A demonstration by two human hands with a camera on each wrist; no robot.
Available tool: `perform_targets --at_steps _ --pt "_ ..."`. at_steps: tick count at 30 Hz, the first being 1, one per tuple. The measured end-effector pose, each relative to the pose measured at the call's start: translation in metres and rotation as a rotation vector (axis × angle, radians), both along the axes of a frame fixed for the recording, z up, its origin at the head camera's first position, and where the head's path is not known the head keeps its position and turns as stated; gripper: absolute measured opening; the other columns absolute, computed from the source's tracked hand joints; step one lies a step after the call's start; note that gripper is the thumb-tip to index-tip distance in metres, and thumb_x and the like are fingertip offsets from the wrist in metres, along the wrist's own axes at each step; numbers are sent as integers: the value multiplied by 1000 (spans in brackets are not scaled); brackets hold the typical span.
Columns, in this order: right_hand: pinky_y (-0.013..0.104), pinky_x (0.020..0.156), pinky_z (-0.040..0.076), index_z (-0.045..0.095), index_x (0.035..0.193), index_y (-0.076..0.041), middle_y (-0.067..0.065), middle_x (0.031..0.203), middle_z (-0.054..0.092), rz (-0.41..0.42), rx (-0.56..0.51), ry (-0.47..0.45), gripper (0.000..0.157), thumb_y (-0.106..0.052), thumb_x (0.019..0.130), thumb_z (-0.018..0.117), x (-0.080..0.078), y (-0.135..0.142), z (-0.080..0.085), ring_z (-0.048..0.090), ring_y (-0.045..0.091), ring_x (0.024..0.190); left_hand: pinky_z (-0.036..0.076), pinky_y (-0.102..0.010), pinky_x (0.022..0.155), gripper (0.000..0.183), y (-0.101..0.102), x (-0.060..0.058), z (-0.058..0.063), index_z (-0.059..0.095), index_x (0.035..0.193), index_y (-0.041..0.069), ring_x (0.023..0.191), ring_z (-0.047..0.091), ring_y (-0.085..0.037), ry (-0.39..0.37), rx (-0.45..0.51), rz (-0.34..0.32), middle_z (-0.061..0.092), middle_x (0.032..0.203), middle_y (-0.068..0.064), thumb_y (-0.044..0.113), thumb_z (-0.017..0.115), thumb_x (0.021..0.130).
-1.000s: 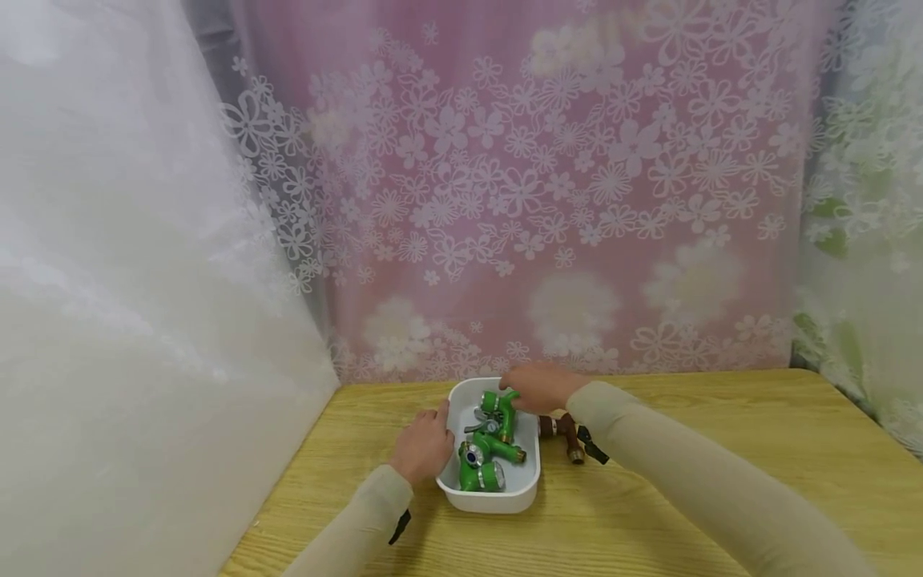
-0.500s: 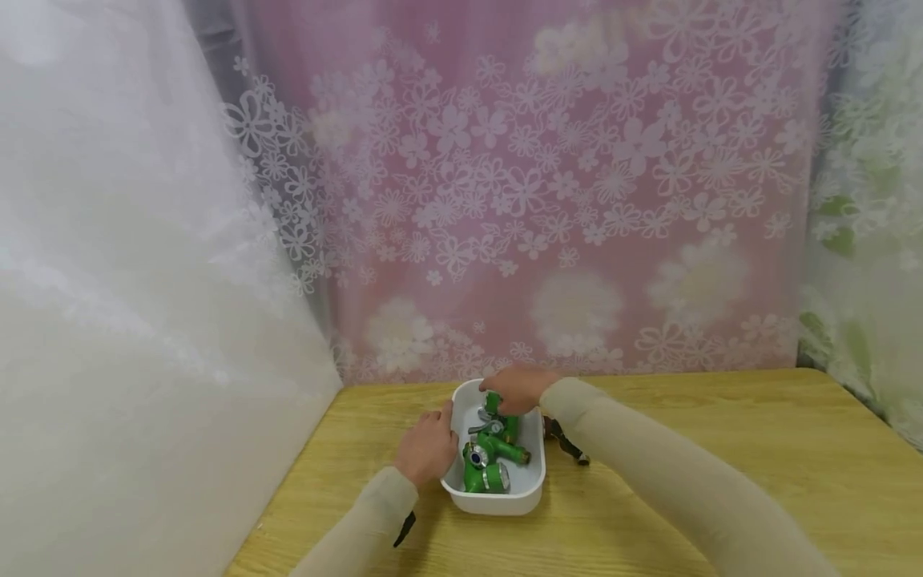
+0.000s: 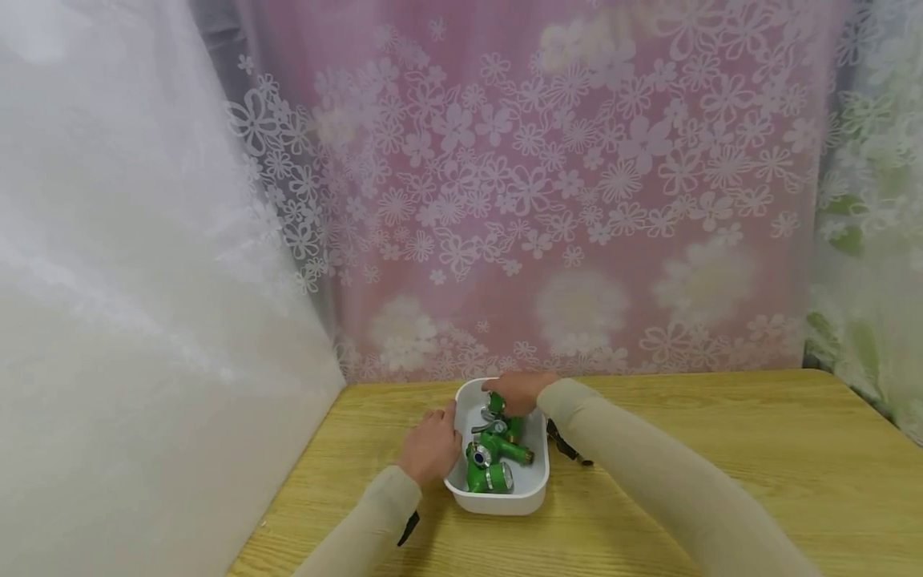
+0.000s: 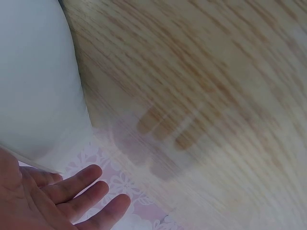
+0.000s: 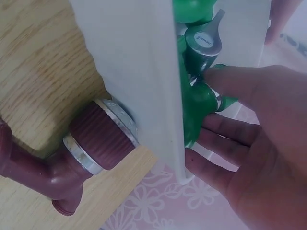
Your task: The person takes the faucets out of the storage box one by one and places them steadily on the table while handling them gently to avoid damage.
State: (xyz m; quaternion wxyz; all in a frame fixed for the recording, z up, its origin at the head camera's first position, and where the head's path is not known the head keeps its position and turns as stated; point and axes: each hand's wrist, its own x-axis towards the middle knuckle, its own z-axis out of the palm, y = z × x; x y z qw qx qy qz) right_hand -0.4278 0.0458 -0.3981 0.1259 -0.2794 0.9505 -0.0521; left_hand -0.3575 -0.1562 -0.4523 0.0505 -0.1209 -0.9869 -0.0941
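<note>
One far green faucet (image 5: pixel 196 112) is pinched by the right hand (image 3: pixel 521 393); the tub (image 3: pixel 499 504) is touched by the left hand (image 3: pixel 431 447), fingers spread.

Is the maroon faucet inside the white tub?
No, the right wrist view shows the maroon faucet on the wooden table, outside the white tub and beside its wall.

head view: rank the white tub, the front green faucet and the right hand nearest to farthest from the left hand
1. White tub: right beside the left hand
2. Front green faucet: inside the tub, at its near end
3. Right hand: over the tub's far right side
</note>
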Motion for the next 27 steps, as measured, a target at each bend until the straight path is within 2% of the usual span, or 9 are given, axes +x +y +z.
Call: perform_targets --at_steps 14,27 --pt "40 94 54 58 138 -13 5 128 66 23 0 18 45 -11 94 70 5 3 1 64 20 113 48 -54 104 58 1 -2 -1 32 157 4 133 51 -35 0 -14 5 57 140 -19 26 46 104" --pt "34 89 56 59 133 -14 0 117 68 41 28 62 42 -11 93 71 8 3 2 65 13 101 48 -55 104 58 0 -4 -3 32 156 4 133 51 -35 1 -7 -4 56 140 -20 25 46 104"
